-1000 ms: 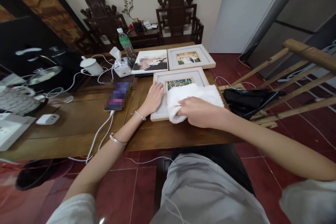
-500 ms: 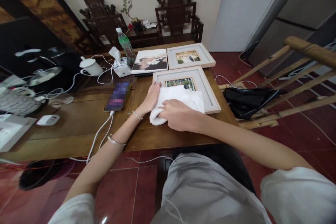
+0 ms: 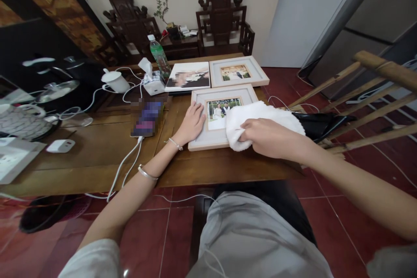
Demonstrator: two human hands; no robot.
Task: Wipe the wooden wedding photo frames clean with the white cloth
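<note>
A pale wooden photo frame [image 3: 208,145] with a wide light mat and a small wedding photo lies flat near the table's right end. My left hand [image 3: 191,122] rests with fingers stretched out on the left side of it. Bunched under the fingers of my right hand [image 3: 265,135] is a white fluffy cloth [image 3: 267,115], pressed on the right part of the photo frame and hanging past its right edge. The cloth hides the frame's right side and lower right corner. Behind lie a second photo frame [image 3: 260,77] and a photo album [image 3: 188,77].
Left of the frame a phone [image 3: 147,119] charges on a white cable. Farther back stand a tissue box [image 3: 153,83], a green-labelled bottle [image 3: 159,56] and a white lidded cup [image 3: 115,81]. A bamboo rack [image 3: 371,63] stands right of the wooden table [image 3: 97,156].
My right hand has swept the white cloth to the right across the photo frame, uncovering the photo. My left hand now lies flatter on the frame's left side.
</note>
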